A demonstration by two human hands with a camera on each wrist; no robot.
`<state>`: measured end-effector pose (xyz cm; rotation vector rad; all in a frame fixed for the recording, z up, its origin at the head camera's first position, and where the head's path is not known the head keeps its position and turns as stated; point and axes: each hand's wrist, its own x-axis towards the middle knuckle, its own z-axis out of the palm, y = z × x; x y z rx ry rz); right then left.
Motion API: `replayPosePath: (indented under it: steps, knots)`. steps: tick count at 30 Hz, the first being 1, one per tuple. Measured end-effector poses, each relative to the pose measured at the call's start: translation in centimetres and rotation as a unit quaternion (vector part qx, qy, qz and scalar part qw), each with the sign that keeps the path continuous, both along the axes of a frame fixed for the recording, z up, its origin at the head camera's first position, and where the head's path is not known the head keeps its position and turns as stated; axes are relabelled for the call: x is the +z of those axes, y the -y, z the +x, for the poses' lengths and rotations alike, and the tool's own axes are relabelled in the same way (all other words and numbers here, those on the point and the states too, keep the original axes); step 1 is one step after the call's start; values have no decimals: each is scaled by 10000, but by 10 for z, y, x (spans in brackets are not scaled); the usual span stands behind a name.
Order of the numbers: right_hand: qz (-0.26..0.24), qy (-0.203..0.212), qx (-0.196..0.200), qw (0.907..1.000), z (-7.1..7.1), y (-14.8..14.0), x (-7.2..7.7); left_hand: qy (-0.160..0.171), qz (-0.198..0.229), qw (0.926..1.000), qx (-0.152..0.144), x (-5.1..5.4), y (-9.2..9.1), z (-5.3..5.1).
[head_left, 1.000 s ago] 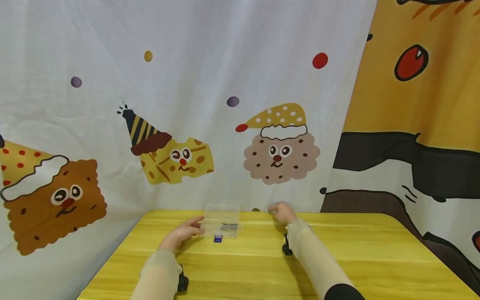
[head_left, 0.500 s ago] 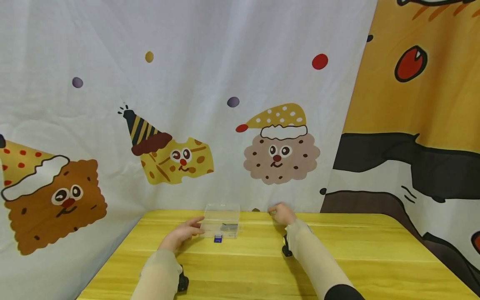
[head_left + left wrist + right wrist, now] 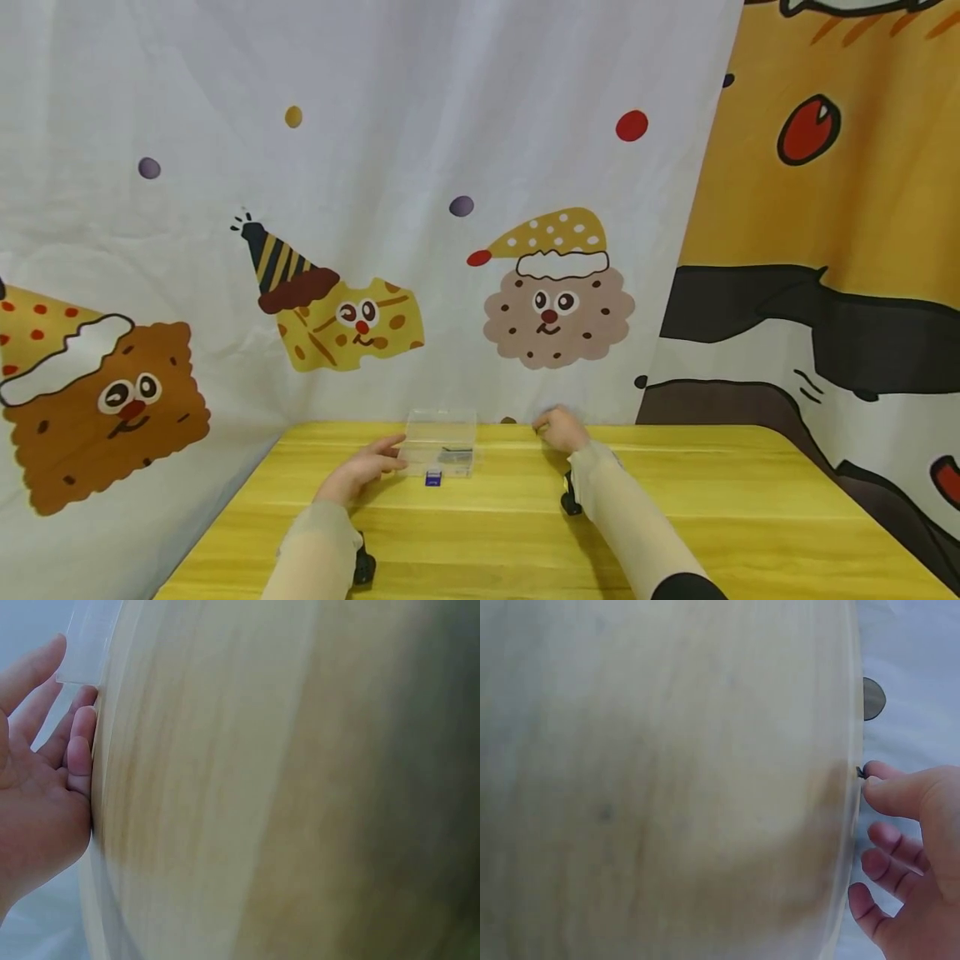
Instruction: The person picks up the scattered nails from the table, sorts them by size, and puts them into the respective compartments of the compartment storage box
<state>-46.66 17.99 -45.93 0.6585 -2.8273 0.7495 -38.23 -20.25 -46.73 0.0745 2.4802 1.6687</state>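
Observation:
A clear plastic box (image 3: 442, 425) stands near the far edge of the table, its lid raised. Inside its front part lie thin dark pieces (image 3: 456, 455), too small to tell apart. My left hand (image 3: 365, 468) touches the box's left side with spread fingers; the left wrist view has the box's corner (image 3: 88, 645) by the fingertips. Off to the right, at the table's far edge, my right hand (image 3: 562, 429) pinches a tiny dark piece (image 3: 861, 772) between thumb and index finger. Most of that piece is hidden, and its kind cannot be told.
A small blue-purple item (image 3: 432, 478) is at the box's front edge. The yellow wood-grain table (image 3: 465, 533) ends at a white curtain (image 3: 375, 150) printed with cartoon biscuits, which hangs right behind the box and the right hand.
The head view has shifted slightly. Both hands keep nearly the same places; the piece in the right fingers shows less than a second ago.

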Motion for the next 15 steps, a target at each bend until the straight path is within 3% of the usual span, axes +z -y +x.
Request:
replayPosePath:
  steps: [10, 15]
  knots:
    - [-125, 246, -132, 9995, 7, 6, 6, -28, -78, 10000, -27, 0, 2, 2]
    - [-37, 164, -48, 9998, 9, 4, 8, -42, -76, 10000, 9, 1, -1, 2]
